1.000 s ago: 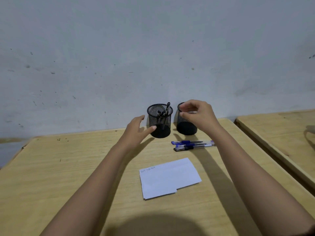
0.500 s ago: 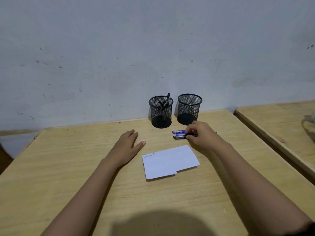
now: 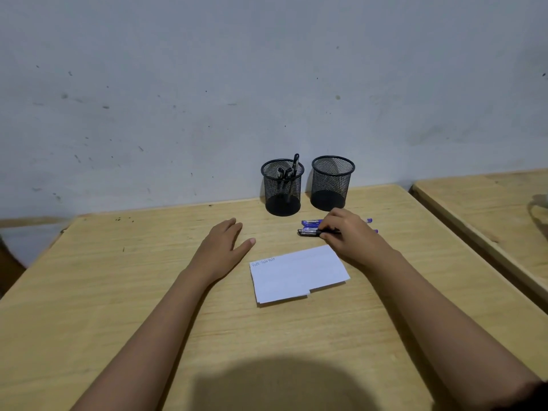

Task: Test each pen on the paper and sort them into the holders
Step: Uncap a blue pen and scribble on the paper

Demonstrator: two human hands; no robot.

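Currently my left hand (image 3: pixel 221 247) lies palm down on the tabletop (image 3: pixel 118 292), fingers straight and thumb spread, just left of the paper (image 3: pixel 296 275). My right hand (image 3: pixel 350 235) is curled over two pens lying side by side beyond the paper's far right corner. Thumb and forefinger pinch the near pen (image 3: pixel 308 231); the far pen (image 3: pixel 310 223) lies just behind it, and I cannot tell whether the fingers touch it.

Edges and room: bare wood extends to the left of the left hand and in front of the paper. The tabletop's far edge meets the wall (image 3: pixel 207 99). Its right edge runs beside a neighbouring tabletop (image 3: pixel 489 209), with a narrow dark gap between them.

Obstructions: two black mesh holders stand upright against the wall, directly behind the pens. The left holder (image 3: pixel 283 188) contains several dark pens (image 3: pixel 295 164); the right holder (image 3: pixel 332 182) stands just beside it, apart.
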